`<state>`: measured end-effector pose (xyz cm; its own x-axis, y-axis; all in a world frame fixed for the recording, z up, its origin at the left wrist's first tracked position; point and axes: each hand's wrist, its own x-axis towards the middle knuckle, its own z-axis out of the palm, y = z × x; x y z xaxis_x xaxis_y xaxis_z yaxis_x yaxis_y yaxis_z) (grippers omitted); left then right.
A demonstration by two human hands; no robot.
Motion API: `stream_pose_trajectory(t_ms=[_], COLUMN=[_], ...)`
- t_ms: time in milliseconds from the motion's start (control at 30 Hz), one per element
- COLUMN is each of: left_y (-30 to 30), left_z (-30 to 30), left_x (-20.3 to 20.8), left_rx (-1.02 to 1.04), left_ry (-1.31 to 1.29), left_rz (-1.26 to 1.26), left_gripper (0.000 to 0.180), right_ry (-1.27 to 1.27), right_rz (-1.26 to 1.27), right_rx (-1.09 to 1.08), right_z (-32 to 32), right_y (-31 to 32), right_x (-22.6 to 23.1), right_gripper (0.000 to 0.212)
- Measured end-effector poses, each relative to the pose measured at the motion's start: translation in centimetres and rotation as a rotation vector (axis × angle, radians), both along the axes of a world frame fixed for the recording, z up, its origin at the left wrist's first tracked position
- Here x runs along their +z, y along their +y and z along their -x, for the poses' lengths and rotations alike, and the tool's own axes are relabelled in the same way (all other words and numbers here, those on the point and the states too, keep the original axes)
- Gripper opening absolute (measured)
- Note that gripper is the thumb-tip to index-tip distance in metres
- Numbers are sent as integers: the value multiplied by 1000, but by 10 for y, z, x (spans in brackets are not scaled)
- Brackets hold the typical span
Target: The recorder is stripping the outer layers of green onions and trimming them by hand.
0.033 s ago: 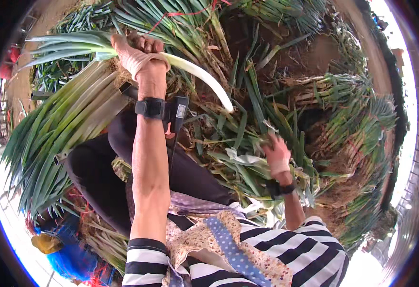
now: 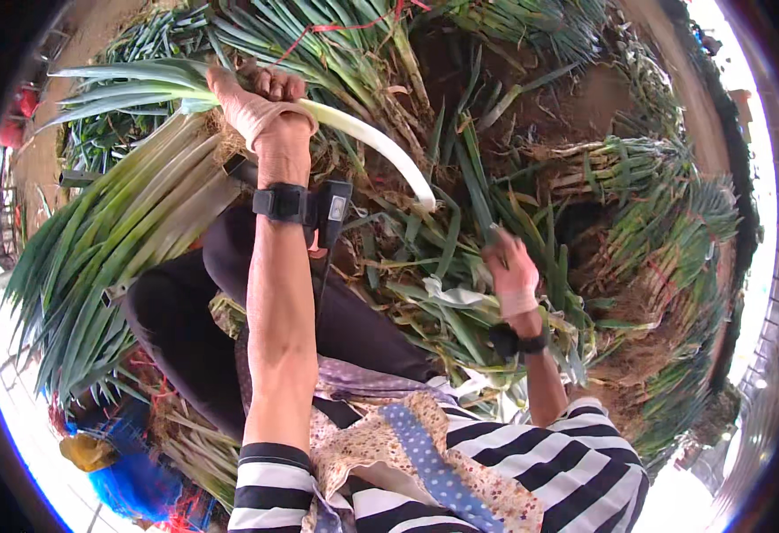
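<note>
My left hand (image 2: 263, 99) is wrapped round a long green onion (image 2: 373, 139). Its green leaves fan out to the left, and its bare white stalk curves down to the right. Over a heap of loose peeled leaves (image 2: 460, 306) hovers my right hand (image 2: 514, 274). Its fingers are smeared by motion, so what they hold, if anything, is unclear. Each wrist wears a black band. Just below my left hand lies a thick bundle of green onions (image 2: 131, 195), roots toward my knees and leaves spreading to the lower left.
More green onions (image 2: 345, 53) with red ties lie at the far side. Rooted bundles (image 2: 647, 249) cover the ground on the right. Bare soil (image 2: 607, 98) shows between them. A blue bag (image 2: 136, 480) sits at the lower left, beside my dark-trousered legs (image 2: 171, 311).
My right hand has shifted slightly upward over the loose leaves. My left hand and the green onion in it have hardly moved.
</note>
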<state>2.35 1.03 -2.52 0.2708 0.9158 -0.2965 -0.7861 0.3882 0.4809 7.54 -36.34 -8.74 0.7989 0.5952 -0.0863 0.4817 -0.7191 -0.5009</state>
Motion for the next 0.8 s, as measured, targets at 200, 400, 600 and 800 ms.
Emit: stream_pose_trajectory(t_ms=[200,400,600,800], left_y=[-3,-2,0,4], left_z=[3,3,7,13], left_x=[-4,-11,-3,13], left_rx=[-161,-488,-619,-197], left_ry=[-213,-694,-819,-172], left_rz=[50,-137,-136,115], left_gripper=[53,50,49,51], right_ry=[-145,570,194,919], right_rz=[-627,-500,115,-652], right_rx=[17,-18,454,-41], right_z=[-1,-18,-15,-8], right_y=[157,213,161,127], right_x=[35,-28,-68,-6], right_gripper=[29,19,22,44])
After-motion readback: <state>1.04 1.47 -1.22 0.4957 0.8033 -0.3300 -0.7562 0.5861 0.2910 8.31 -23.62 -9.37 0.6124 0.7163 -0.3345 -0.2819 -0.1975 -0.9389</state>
